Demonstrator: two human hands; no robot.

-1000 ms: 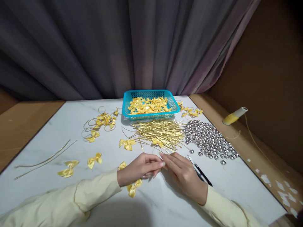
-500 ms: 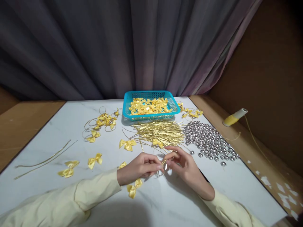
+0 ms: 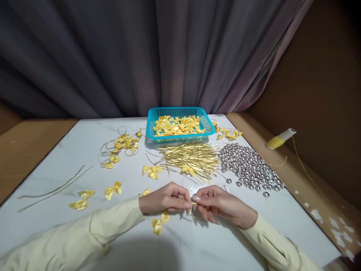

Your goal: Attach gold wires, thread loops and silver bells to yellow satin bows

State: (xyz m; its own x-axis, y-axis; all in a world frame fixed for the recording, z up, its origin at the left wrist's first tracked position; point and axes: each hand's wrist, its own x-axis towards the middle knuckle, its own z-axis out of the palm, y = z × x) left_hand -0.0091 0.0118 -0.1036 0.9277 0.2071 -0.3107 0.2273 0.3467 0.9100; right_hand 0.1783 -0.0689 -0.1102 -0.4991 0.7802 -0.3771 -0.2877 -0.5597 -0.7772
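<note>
At the front middle of the table, my left hand (image 3: 167,199) and my right hand (image 3: 221,205) meet, fingertips nearly touching. Both are closed in a pinch on a short piece of gold cord (image 3: 194,203); its lower end sticks out beneath the fingers. Much of the cord is hidden by my fingers. Just beyond them lies a yellow bow with a silver bead (image 3: 187,170), with a thin cord loop running toward my hands. Another yellow satin bow (image 3: 158,226) lies below my left wrist, and one more bow (image 3: 145,192) is partly covered by that arm.
A blue basket (image 3: 180,140) of yellow bows stands at the back. Before it lie a heap of gold cords (image 3: 188,158) and many silver beads (image 3: 248,165). Looped bows (image 3: 124,143), loose bows (image 3: 81,199) and two cords (image 3: 53,192) lie left. A yellow-and-white spool (image 3: 279,140) is at right.
My right hand has turned and dropped slightly, its raised fingers now folded down beside the thumb. My left hand stays nearly in place. The gold cord end now points down and right.
</note>
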